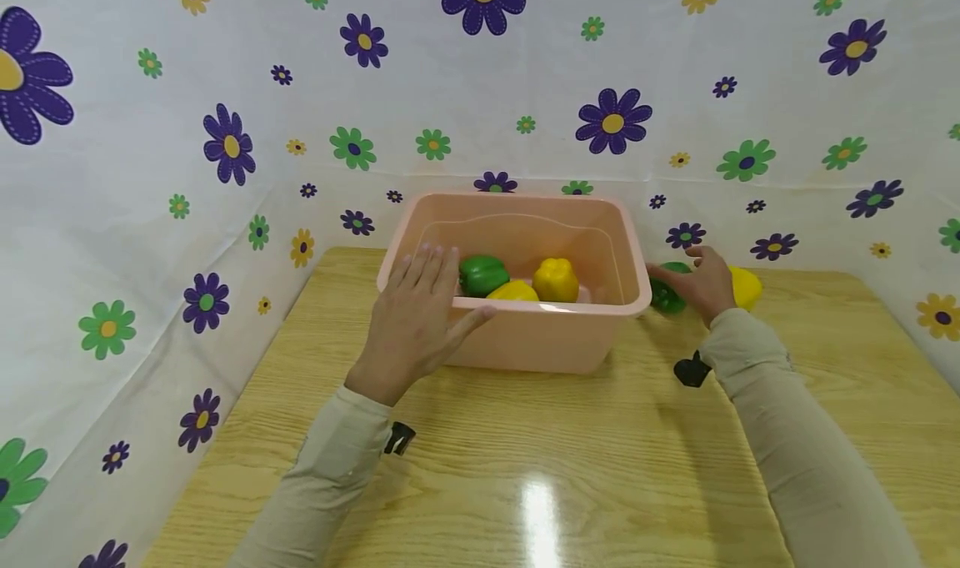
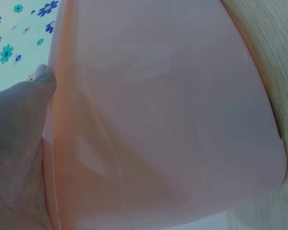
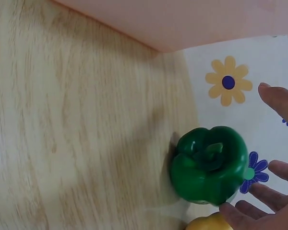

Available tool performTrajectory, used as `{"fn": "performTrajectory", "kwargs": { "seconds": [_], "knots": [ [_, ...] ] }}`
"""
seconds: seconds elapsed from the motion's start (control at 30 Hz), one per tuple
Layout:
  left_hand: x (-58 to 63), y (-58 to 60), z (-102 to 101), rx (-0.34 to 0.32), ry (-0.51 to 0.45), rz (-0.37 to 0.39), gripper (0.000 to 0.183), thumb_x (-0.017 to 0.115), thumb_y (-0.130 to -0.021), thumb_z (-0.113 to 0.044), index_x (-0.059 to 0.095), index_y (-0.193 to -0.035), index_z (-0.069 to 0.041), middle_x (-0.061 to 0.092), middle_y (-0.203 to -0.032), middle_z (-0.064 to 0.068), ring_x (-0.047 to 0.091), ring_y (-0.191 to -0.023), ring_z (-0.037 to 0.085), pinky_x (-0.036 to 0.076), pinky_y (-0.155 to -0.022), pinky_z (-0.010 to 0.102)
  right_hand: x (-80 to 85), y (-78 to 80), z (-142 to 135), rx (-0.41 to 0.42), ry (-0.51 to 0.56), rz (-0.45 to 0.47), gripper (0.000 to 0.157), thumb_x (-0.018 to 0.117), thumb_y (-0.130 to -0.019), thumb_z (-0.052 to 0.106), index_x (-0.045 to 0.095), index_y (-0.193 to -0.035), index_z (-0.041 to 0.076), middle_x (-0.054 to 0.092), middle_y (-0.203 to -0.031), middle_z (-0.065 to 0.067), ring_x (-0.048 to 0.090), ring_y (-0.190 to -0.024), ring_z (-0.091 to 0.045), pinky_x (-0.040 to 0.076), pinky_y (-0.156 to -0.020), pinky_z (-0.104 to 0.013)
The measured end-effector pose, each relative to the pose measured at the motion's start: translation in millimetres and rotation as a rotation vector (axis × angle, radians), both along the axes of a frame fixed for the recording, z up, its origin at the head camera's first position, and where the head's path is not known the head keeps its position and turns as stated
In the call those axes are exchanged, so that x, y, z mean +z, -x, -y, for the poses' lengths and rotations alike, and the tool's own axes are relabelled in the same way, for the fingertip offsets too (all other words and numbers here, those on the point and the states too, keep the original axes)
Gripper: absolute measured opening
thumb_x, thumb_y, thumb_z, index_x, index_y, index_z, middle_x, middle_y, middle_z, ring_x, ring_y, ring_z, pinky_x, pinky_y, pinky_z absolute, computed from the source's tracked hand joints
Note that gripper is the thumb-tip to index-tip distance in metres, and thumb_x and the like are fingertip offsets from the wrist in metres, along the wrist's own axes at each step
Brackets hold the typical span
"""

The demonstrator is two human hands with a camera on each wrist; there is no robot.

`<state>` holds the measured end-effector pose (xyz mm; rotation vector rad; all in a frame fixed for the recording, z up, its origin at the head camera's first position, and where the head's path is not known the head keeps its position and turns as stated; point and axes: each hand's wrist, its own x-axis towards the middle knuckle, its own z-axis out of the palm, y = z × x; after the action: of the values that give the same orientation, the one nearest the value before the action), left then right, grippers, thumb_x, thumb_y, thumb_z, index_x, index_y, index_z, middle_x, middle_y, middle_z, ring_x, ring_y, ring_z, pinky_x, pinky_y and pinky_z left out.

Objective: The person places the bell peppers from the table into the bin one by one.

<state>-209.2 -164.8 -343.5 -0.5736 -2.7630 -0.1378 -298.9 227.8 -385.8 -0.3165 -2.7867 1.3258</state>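
A: Background and support?

B: White flowered cloth [image 1: 285, 17] behind and to the left; below it, a wood-grain table [image 1: 450, 485] bearing a pink bin [image 1: 532, 339], taken as landmark.

A: At the bin's left?

B: Shown, the left hand [image 1: 408, 326], laid at the near-left corner of the bin, with straight fingers close together and thumb spread toward the near rim; pinching nothing. Suited to steadying; best light in pressure, so as not to tip the bin.

A: Inside the bin, left to right?

B: First an inner green pepper [image 1: 483, 276], then a half-hidden yellow pepper [image 1: 513, 291] behind the near rim, then an inner yellow pepper [image 1: 556, 280].

A: On the bin's right?

B: On the table near the bin's right wall, an outer green pepper [image 1: 667, 299], with stem visible in the right wrist view; over it, the right hand [image 1: 703, 286], spread, with thumb well apart from fingers. Cannot tell contact from mere overlap. Farther right of the bin, an outer yellow pepper [image 1: 746, 288].

A: Good practice here?

B: Probably best to centre the palm over the outer green pepper, lower thumb and fingers onto opposite flanks, and squeeze evenly. Likely smooth and apt to roll. Worth avoiding: a thumb knock against the bin, or a nudge into the outer yellow pepper.
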Motion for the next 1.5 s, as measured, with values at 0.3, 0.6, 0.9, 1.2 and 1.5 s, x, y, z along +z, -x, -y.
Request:
{"fn": "performTrajectory", "kwargs": {
  "seconds": [0.3, 0.6, 0.9, 1.2, 1.5],
  "knots": [
    [1.2, -0.8, -1.2, 0.006, 0.011, 0.004, 0.095, 0.040, -0.099, -0.070, 0.025, -0.159, 0.001, 0.027, -0.163, 0.021, 0.022, -0.152, 0.037, 0.011, -0.125, 0.048, -6.4, 0.6, -2.2, -0.014, 0.010, 0.035, 0.097, 0.071, -0.092, 0.051, 0.025, -0.156, -0.005, 0.028, -0.157, -0.033, 0.035, -0.138, -0.051, 0.035, -0.113, -0.061],
    [1.1, -1.6, -1.9, 0.003, 0.010, 0.002, 0.093, 0.041, -0.099, -0.069, 0.026, -0.159, 0.002, 0.028, -0.162, 0.021, 0.023, -0.152, 0.037, 0.013, -0.125, 0.048, -10.5, 4.3, -3.2, 0.012, -0.039, 0.043, 0.097, 0.070, -0.093, 0.050, 0.022, -0.156, -0.007, 0.027, -0.158, -0.033, 0.034, -0.139, -0.050, 0.032, -0.115, -0.061],
    [1.0, -0.2, -2.6, 0.006, 0.009, 0.003, 0.093, 0.040, -0.099, -0.069, 0.025, -0.159, 0.001, 0.027, -0.163, 0.020, 0.021, -0.152, 0.036, 0.010, -0.125, 0.047, -10.7, 7.5, -2.4, 0.027, -0.081, 0.059, 0.089, 0.068, -0.096, 0.038, 0.022, -0.155, -0.009, 0.029, -0.156, -0.035, 0.035, -0.138, -0.051, 0.032, -0.115, -0.061],
    [0.8, -0.1, -1.5, 0.008, 0.014, 0.000, 0.093, 0.040, -0.099, -0.069, 0.025, -0.159, 0.001, 0.026, -0.163, 0.020, 0.022, -0.152, 0.036, 0.010, -0.125, 0.047, -11.6, 8.5, -2.3, 0.061, -0.135, 0.038, 0.089, 0.069, -0.095, 0.040, 0.025, -0.152, -0.014, 0.032, -0.151, -0.039, 0.037, -0.134, -0.051, 0.033, -0.114, -0.061],
    [0.4, -0.4, 0.0, 0.005, 0.005, 0.003, 0.093, 0.041, -0.100, -0.068, 0.025, -0.159, 0.002, 0.026, -0.163, 0.021, 0.022, -0.152, 0.036, 0.010, -0.125, 0.047, -10.2, 7.3, -1.3, 0.078, -0.110, 0.076, 0.089, 0.071, -0.095, 0.037, 0.025, -0.152, -0.014, 0.032, -0.151, -0.039, 0.037, -0.135, -0.051, 0.033, -0.114, -0.061]
  ]
}}
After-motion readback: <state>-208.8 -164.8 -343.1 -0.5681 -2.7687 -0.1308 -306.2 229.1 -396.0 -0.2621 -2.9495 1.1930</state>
